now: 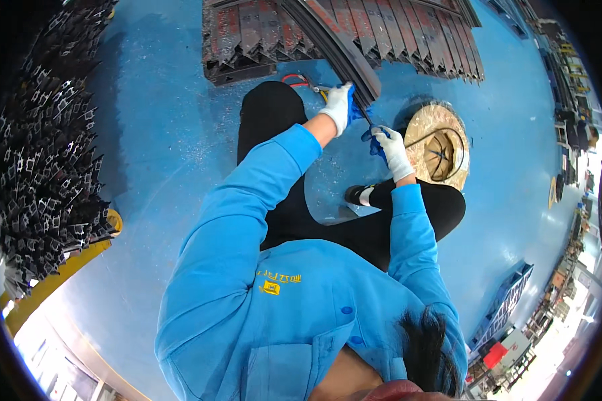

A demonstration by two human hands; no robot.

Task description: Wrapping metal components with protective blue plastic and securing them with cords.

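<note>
A long dark metal profile (338,50) reaches toward me, its near end beside my left hand (339,110). That hand wears a white glove with blue on the palm side, and its fingers are closed at the profile's edge. My right hand (393,154), gloved alike, pinches a thin black strip (419,139), which looks like a rubber seal. The strip spans the short gap between my hands and trails back to a round roll in tan wrapping (421,127) beside my right knee. Inside the roll's round opening, more black strip shows. My fingertips are partly hidden.
Stacked dark profiles (408,33) lie just ahead, ends facing me. A tool with a red handle (294,79) rests on the blue floor (154,167) by my left knee. Bundled profiles (47,160) fill the left side above a yellow support (63,277). A blue rack (505,301) stands right.
</note>
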